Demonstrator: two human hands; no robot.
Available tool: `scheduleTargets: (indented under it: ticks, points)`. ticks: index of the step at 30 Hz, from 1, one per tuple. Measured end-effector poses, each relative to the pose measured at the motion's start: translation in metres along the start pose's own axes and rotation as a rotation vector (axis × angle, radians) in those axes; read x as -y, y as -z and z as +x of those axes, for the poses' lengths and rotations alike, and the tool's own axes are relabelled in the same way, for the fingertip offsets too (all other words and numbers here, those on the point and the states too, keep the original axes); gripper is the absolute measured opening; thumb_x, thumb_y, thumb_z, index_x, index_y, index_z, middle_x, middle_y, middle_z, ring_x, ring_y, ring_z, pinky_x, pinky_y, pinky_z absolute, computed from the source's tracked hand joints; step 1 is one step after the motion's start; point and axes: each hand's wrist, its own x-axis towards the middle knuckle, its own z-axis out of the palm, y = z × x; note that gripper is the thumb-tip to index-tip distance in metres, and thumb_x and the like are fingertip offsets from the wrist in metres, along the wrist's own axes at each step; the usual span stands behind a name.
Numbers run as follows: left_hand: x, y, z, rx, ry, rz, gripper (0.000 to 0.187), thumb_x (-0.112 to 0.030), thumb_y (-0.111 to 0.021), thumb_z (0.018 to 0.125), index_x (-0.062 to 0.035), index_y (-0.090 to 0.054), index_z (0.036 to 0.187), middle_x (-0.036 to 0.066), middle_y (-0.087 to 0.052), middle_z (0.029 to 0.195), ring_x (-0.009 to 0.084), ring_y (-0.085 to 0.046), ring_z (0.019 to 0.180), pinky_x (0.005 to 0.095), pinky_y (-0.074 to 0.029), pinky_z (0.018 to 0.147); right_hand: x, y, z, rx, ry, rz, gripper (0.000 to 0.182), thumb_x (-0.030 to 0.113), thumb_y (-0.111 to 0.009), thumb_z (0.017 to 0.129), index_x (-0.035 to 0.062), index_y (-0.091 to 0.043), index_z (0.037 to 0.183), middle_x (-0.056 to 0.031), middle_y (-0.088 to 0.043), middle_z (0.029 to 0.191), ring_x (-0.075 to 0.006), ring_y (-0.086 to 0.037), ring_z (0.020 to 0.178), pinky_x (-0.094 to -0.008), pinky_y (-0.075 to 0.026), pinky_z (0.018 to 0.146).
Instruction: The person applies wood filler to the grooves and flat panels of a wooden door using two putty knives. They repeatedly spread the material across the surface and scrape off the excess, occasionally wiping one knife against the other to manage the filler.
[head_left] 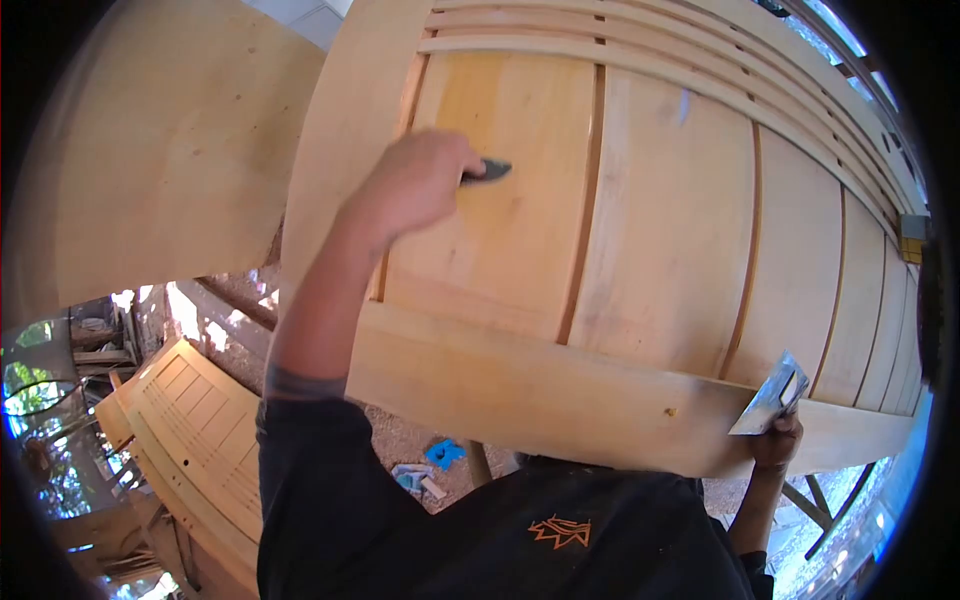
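Note:
My left hand (420, 185) is closed around a small dark flat blade (490, 171), held over the first panel (500, 240) of a pale wooden door. Motion blurs this hand, and its fingers hide most of the blade. The upper part of that panel has a yellower patch (470, 100). On the other side, my right hand (780, 440) grips a shiny silver flat sheet (765, 408) beside the door's near edge. The sheet is tilted and has a dark-edged pale spot on it; I cannot tell its exact kind.
Long slats (680, 55) run along the door's far side. A large plain wooden board (170, 150) stands at the left. Below it leans another panelled wooden piece (200, 420). A blue scrap (444, 454) and rags (415, 480) lie on the ground. A yellow-grey block (912, 240) sits far right.

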Motion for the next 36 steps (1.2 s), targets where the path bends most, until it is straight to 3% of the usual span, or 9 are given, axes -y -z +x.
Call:
scheduleTargets:
  ticks: [4, 7, 10, 12, 14, 17, 19, 24, 36]
  points:
    - [-0.059, -0.003, -0.077, 0.127, 0.080, -0.014, 0.031, 0.006, -0.054, 0.067, -0.0051, -0.066, 0.094, 0.013, -0.063, 0.095, 0.0309, -0.059, 0.090, 0.0397, -0.047, 0.080, -0.003, 0.008, -0.001, -0.021, 0.012, 0.014, 0.066, -0.002, -0.050, 0.056, 0.0004, -0.047, 0.122, -0.0139, -0.057, 0.117, -0.0307, -0.054, 0.109, -0.0433, -0.041, 0.098]
    - [-0.062, 0.019, -0.083, 0.307, 0.070, -0.069, 0.033, 0.007, -0.053, 0.068, -0.0055, -0.066, 0.097, 0.013, -0.063, 0.098, 0.0310, -0.059, 0.093, 0.0385, -0.047, 0.083, -0.008, -0.003, 0.002, 0.059, 0.041, 0.002, 0.064, -0.002, -0.047, 0.058, 0.0012, -0.048, 0.122, -0.0132, -0.057, 0.117, -0.0303, -0.053, 0.110, -0.0427, -0.040, 0.099]
    - [-0.040, 0.053, -0.027, 0.027, 0.075, -0.023, 0.039, 0.010, -0.048, 0.072, -0.0053, -0.064, 0.105, 0.016, -0.063, 0.100, 0.0315, -0.060, 0.095, 0.0365, -0.047, 0.084, -0.007, -0.002, 0.001, 0.034, 0.059, 0.004, 0.067, -0.002, -0.048, 0.057, 0.0006, -0.045, 0.124, -0.0141, -0.056, 0.119, -0.0317, -0.052, 0.110, -0.0441, -0.040, 0.099]
    - [-0.002, 0.065, 0.028, -0.079, 0.100, 0.039, 0.038, 0.010, -0.046, 0.073, -0.0046, -0.064, 0.102, 0.018, -0.064, 0.096, 0.0320, -0.061, 0.094, 0.0360, -0.048, 0.082, -0.012, 0.003, -0.004, -0.029, 0.069, 0.013, 0.070, -0.001, -0.050, 0.056, 0.0002, -0.044, 0.125, -0.0147, -0.055, 0.119, -0.0326, -0.052, 0.110, -0.0452, -0.040, 0.099]
    - [0.040, 0.068, 0.079, -0.039, 0.061, -0.008, 0.034, 0.009, -0.047, 0.073, -0.0035, -0.065, 0.100, 0.019, -0.064, 0.091, 0.0333, -0.062, 0.087, 0.0361, -0.048, 0.077, -0.010, 0.006, -0.004, -0.076, 0.083, -0.006, 0.070, -0.001, -0.050, 0.056, 0.0001, -0.043, 0.125, -0.0147, -0.054, 0.120, -0.0328, -0.052, 0.111, -0.0457, -0.040, 0.099]
    - [0.055, 0.072, 0.118, 0.134, 0.103, 0.070, 0.032, 0.008, -0.048, 0.073, -0.0025, -0.065, 0.098, 0.020, -0.064, 0.089, 0.0342, -0.061, 0.081, 0.0370, -0.047, 0.073, -0.010, 0.009, -0.007, -0.141, 0.117, 0.005, 0.070, -0.001, -0.050, 0.056, 0.0001, -0.044, 0.125, -0.0143, -0.054, 0.119, -0.0327, -0.051, 0.111, -0.0459, -0.040, 0.099]
    - [0.054, 0.071, 0.126, 0.143, 0.096, 0.098, 0.030, 0.007, -0.048, 0.073, -0.0019, -0.065, 0.096, 0.020, -0.064, 0.088, 0.0340, -0.060, 0.080, 0.0381, -0.047, 0.072, -0.008, 0.006, -0.006, -0.026, 0.116, -0.017, 0.065, -0.002, -0.046, 0.061, 0.0022, -0.045, 0.126, -0.0131, -0.055, 0.119, -0.0312, -0.051, 0.111, -0.0446, -0.038, 0.100]
    - [0.066, 0.064, 0.134, 0.086, 0.052, 0.129, 0.030, 0.007, -0.049, 0.073, -0.0022, -0.065, 0.097, 0.020, -0.063, 0.088, 0.0344, -0.060, 0.083, 0.0398, -0.046, 0.073, -0.008, 0.001, -0.008, -0.150, 0.116, 0.025, 0.069, -0.001, -0.048, 0.056, 0.0012, -0.044, 0.125, -0.0143, -0.055, 0.118, -0.0322, -0.053, 0.109, -0.0466, -0.040, 0.098]
    - [0.072, 0.046, 0.129, 0.081, 0.057, 0.157, 0.035, 0.007, -0.052, 0.070, -0.0041, -0.065, 0.100, 0.021, -0.064, 0.084, 0.0361, -0.060, 0.076, 0.0401, -0.047, 0.071, -0.003, 0.023, -0.009, -0.128, 0.082, -0.005, 0.069, 0.001, -0.047, 0.055, 0.0033, -0.046, 0.124, -0.0138, -0.058, 0.112, -0.0330, -0.056, 0.102, -0.0465, -0.045, 0.093]
